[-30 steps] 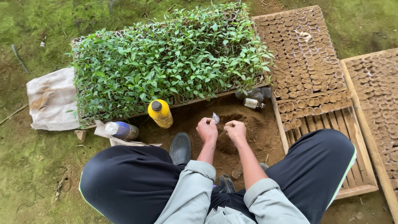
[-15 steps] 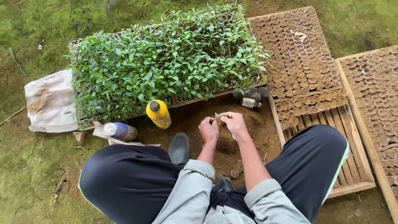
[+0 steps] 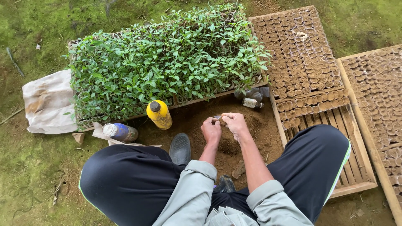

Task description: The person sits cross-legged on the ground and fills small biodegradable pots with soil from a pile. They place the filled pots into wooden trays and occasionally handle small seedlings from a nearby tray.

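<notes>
1. We see the left hand [image 3: 210, 130] and right hand [image 3: 235, 123] now closed together on a small clear plastic bag [image 3: 217, 118], pinching it above the soil heap [image 3: 229, 145]; a second ago they were apart.
2. Right of the grip, the wooden tray [image 3: 356, 167] holds rows of soil-filled pots [image 3: 312, 104].
3. Beyond the grip, seedlings [image 3: 167, 62] crowd their tray; left stands a yellow bottle [image 3: 159, 114].

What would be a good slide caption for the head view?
Both hands, left and right, pinch a small bag over a soil pile beside seedlings.
</notes>
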